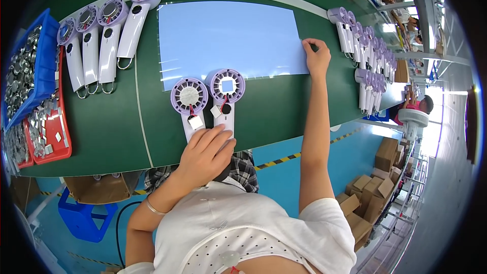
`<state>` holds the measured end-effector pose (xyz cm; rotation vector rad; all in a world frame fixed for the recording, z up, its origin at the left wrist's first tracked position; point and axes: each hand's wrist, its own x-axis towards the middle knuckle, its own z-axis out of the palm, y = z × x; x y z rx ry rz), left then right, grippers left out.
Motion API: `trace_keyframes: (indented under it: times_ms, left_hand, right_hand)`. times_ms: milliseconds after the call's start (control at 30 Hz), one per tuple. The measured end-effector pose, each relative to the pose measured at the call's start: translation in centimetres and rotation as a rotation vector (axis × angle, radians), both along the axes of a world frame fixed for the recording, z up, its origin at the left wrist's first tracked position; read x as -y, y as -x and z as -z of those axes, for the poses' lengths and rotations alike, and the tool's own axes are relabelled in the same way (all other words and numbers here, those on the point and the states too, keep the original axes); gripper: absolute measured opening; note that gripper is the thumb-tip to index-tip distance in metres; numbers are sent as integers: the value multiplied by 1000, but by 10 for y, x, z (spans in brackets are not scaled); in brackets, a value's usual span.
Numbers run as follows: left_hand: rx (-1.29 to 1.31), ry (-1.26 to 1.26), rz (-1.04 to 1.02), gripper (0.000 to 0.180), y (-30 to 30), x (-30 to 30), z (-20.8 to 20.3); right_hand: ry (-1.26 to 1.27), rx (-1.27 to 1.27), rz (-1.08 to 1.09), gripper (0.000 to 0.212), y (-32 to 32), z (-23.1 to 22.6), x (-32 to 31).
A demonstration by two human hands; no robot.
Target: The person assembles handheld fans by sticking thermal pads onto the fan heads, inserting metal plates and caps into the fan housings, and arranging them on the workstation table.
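Two lilac-and-white handheld fans lie side by side in front of me. The left fan (189, 96) has a round grey disc at its head's centre, and the right fan (227, 84) a blue square on a white ring. Red wires and small white pieces hang at both necks. Across their handles lies my left hand (207, 153), fingers stretched out flat and not wrapped round them. Beyond the fans is a large light-blue sheet (228, 35) with clear film edges. At its right edge, my right hand (317, 57) pinches with thumb and forefinger; the fingertips partly hide the contact.
Several fans (109, 40) lie at the left and many more (373, 45) at the right on the green table (279, 96). A blue bin (43, 66) of metal discs sits by a red tray (53, 132). A blue stool (83, 218) and cartons (370, 193) stand below; people work farther right.
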<state>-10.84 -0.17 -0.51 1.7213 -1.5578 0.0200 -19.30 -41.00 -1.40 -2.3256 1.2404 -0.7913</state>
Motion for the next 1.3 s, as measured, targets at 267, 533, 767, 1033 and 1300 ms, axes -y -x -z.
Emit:
trace_keyframes:
  times_ms: [267, 533, 767, 1033, 1300]
  left_hand:
    - [20, -3, 22, 28, 0, 1, -2]
    - [-52, 14, 40, 34, -1, 0, -3]
    - [-513, 199, -2, 40, -9, 3, -29]
    - [-1152, 158, -36, 33, -35, 25, -54]
    - [-1352, 161, -75, 15, -38, 7, -52]
  right_hand:
    - [261, -71, -179, 9, 3, 9, 6]
    - [240, -64, -233, 8, 15, -5, -33]
    - [-420, 391, -252, 11, 7, -67, -147]
    - [-594, 461, -568, 13, -16, -86, -252]
    - [-747, 454, -535, 19, -18, -80, -271]
